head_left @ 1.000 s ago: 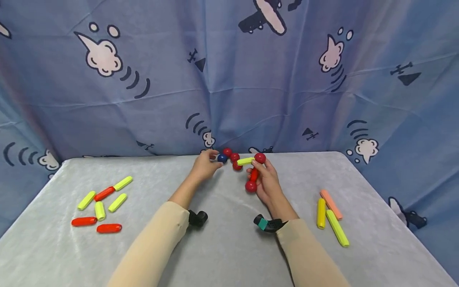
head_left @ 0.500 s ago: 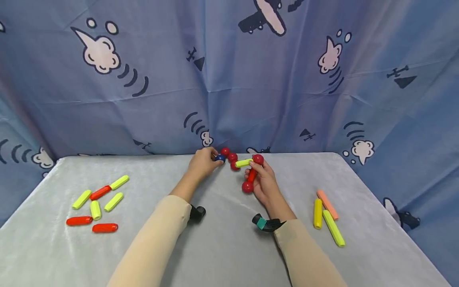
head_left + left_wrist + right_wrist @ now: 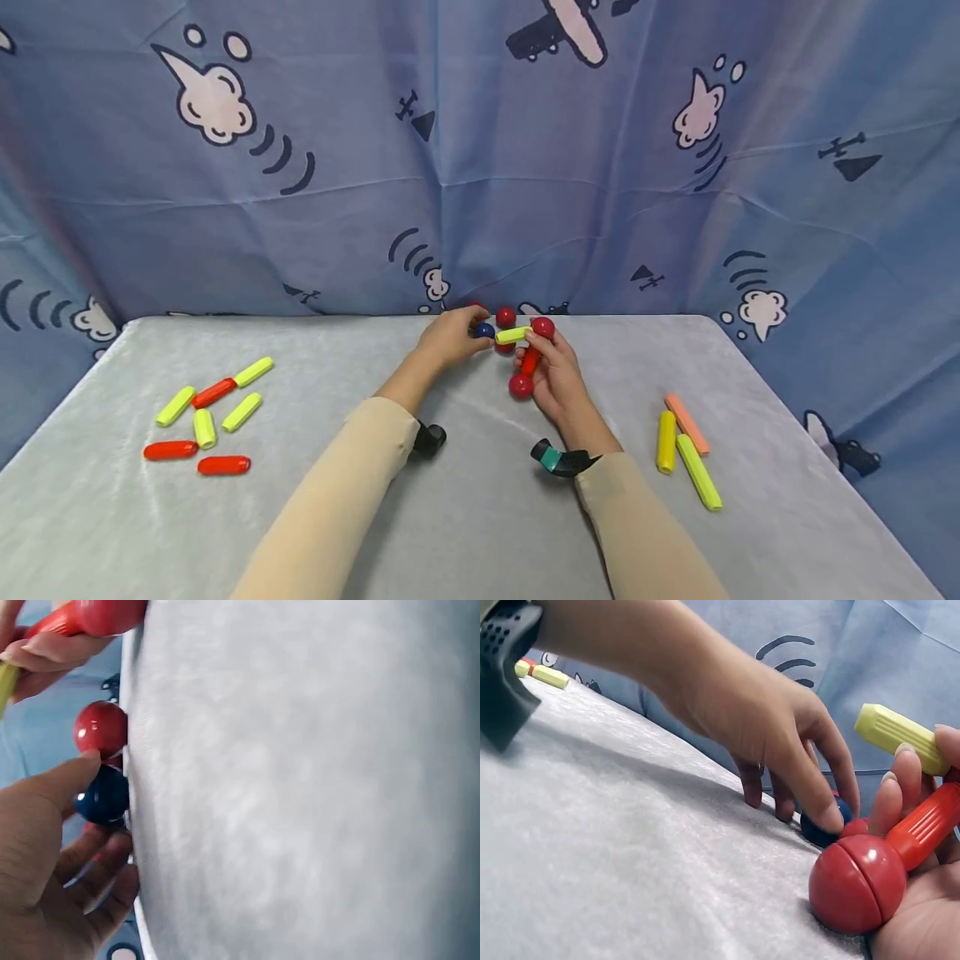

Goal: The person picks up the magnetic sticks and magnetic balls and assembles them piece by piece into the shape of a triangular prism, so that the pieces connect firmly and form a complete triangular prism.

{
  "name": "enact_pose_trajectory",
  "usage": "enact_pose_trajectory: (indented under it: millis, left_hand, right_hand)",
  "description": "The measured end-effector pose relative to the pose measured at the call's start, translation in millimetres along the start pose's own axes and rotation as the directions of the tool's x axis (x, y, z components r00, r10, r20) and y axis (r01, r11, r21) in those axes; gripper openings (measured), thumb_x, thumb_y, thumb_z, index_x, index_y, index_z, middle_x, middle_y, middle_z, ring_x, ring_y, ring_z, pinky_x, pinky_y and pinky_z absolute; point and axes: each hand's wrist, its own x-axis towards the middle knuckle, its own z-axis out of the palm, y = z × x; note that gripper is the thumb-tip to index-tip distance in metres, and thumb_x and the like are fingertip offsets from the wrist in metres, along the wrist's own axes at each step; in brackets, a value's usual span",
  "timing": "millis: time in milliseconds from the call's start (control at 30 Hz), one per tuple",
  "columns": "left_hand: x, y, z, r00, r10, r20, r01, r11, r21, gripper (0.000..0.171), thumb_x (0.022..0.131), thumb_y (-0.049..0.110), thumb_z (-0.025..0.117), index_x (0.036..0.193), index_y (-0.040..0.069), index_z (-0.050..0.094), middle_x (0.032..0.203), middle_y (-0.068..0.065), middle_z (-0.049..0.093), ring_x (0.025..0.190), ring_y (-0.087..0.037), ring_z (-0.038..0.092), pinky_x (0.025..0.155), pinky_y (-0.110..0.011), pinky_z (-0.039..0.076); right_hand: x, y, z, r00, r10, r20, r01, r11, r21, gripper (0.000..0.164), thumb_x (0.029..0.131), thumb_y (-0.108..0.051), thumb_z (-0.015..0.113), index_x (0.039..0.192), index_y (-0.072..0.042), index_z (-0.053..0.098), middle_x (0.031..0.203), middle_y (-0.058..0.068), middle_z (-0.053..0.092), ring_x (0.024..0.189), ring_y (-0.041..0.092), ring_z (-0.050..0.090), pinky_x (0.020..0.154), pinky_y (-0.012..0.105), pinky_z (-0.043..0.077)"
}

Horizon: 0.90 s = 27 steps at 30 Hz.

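Note:
My left hand [image 3: 452, 335] is at the table's far edge, its thumb and fingers around a dark blue ball [image 3: 103, 796]. Close against the blue ball, in the left wrist view, is a shiny red ball [image 3: 100, 729]. More red balls lie by it, partly hidden by the fingers and a stick. My right hand [image 3: 558, 379] grips a joined piece: a red stick [image 3: 924, 826] links a lower red ball [image 3: 857, 885] to an upper red ball [image 3: 543, 327]. From the upper ball a short yellow-green stick [image 3: 901, 737] points left.
Several short yellow-green sticks [image 3: 242, 412] and red sticks [image 3: 223, 465] lie at the left of the grey cloth-covered table [image 3: 465, 517]. At the right are a yellow stick [image 3: 666, 442], an orange stick [image 3: 687, 424] and a long yellow-green stick [image 3: 699, 472]. A patterned blue curtain [image 3: 525, 233] hangs behind.
My left hand has closed around the blue ball and moved right with it. One red ball now sits farther right and back. My right hand keeps its hold, nearly in place.

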Motion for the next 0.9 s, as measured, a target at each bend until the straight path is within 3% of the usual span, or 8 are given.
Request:
enact_pose_trajectory:
  millis: [133,233,367,500,633,900]
  left_hand:
    - [0.9,-2.4,1.8,1.0,0.028,0.008,-0.028,0.999,0.03,0.042,0.094,0.026,0.073,0.132,0.013,0.065,0.13,-0.008,0.069,0.12,-0.025,0.064,0.106,-0.043,0.05]
    - [-4.3,-8.6,-1.7,0.999,0.037,-0.012,-0.037,0.997,-0.073,0.041,0.093,0.022,0.074,0.131,0.01,0.066,0.128,-0.01,0.069,0.114,-0.026,0.066,0.102,-0.042,0.053]
    - [-18.6,-16.9,-8.4,0.996,0.073,-0.05,-0.082,0.975,-0.208,0.041,0.091,0.02,0.075,0.129,0.007,0.067,0.124,-0.012,0.071,0.102,-0.025,0.069,0.088,-0.037,0.057]
    - [-31.5,-17.9,-11.7,0.987,0.135,-0.086,-0.152,0.96,-0.236,0.04,0.09,0.02,0.077,0.127,0.007,0.068,0.122,-0.009,0.072,0.097,-0.023,0.071,0.078,-0.031,0.057]
    - [-39.3,-12.9,-10.0,0.978,0.179,-0.104,-0.2,0.945,-0.257,0.04,0.09,0.018,0.077,0.127,0.006,0.068,0.125,-0.008,0.071,0.097,-0.024,0.072,0.079,-0.032,0.058]
    - [-51.2,-7.3,-1.4,0.989,0.086,-0.118,-0.121,0.933,-0.338,0.038,0.093,0.021,0.075,0.128,0.01,0.068,0.121,-0.006,0.072,0.098,-0.021,0.07,0.078,-0.03,0.058]
  right_hand:
    - [-0.2,1.6,1.8,1.0,0.008,-0.002,-0.008,1.0,0.002,0.04,0.104,-0.014,0.054,0.141,-0.01,0.041,0.113,-0.001,0.057,0.076,0.011,0.059,0.075,0.019,0.055]
    - [0.5,2.5,3.4,1.0,0.001,-0.004,-0.001,1.0,-0.002,0.036,0.103,-0.013,0.055,0.138,-0.012,0.045,0.114,0.001,0.057,0.076,0.01,0.06,0.075,0.019,0.056]
    - [3.9,3.1,5.9,0.999,-0.037,-0.01,0.037,0.999,-0.021,0.029,0.102,-0.013,0.057,0.13,-0.013,0.049,0.109,0.001,0.06,0.074,0.01,0.061,0.075,0.02,0.058]
    - [6.8,3.2,5.7,0.997,-0.077,-0.031,0.075,0.995,-0.063,0.032,0.102,-0.013,0.059,0.132,-0.012,0.048,0.106,0.001,0.062,0.073,0.009,0.064,0.076,0.021,0.06]
    - [5.3,3.1,4.6,0.994,-0.098,-0.052,0.09,0.988,-0.128,0.028,0.101,-0.013,0.061,0.127,-0.016,0.052,0.105,0.001,0.063,0.071,0.008,0.065,0.075,0.02,0.06]
    - [3.1,7.2,3.5,0.993,-0.121,0.005,0.118,0.958,-0.262,0.033,0.098,-0.011,0.066,0.127,-0.01,0.05,0.087,-0.002,0.073,0.068,0.011,0.067,0.075,0.022,0.061]
